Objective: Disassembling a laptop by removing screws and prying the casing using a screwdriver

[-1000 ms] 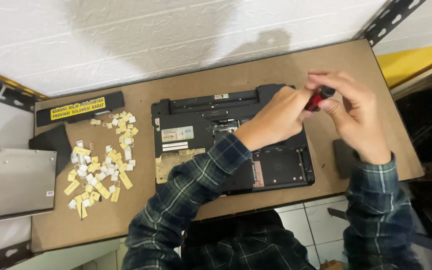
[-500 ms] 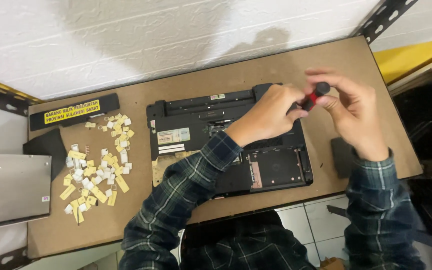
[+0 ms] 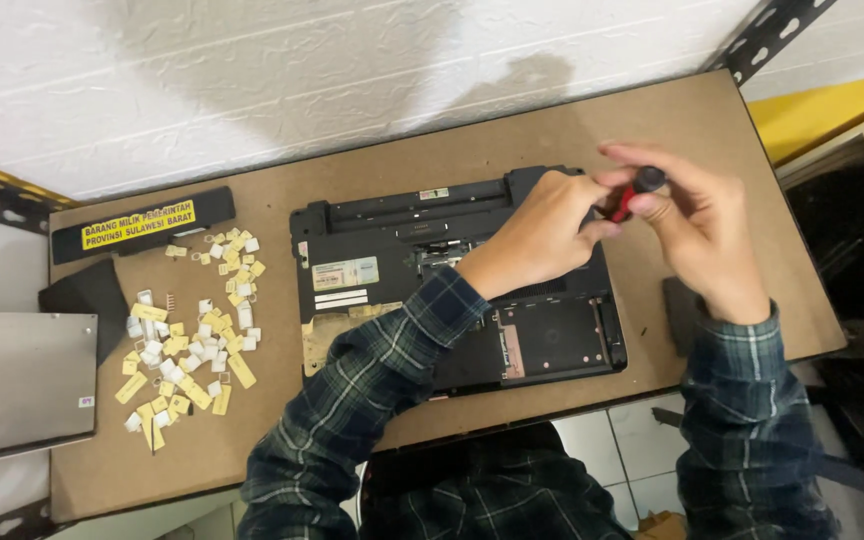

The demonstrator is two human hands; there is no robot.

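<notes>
A black laptop (image 3: 382,250) lies bottom side up on the brown table (image 3: 652,130), with open bays in its underside. Over its far right corner my right hand (image 3: 697,225) grips a screwdriver with a red and black handle (image 3: 635,192), held upright. My left hand (image 3: 532,235) reaches across the laptop and touches the lower part of the screwdriver with its fingertips. The screwdriver's tip is hidden behind my left hand. Both arms wear dark plaid sleeves.
Several small white and yellow key caps (image 3: 187,335) lie scattered on the table's left. A long black battery with a yellow label (image 3: 142,225) lies at the back left, a black cover piece (image 3: 87,295) beside it. A silver drive (image 3: 17,385) overhangs the left edge.
The view has shifted slightly. My hands stay together at the laptop's far right corner, the screwdriver handle now a little more upright between my fingers.
</notes>
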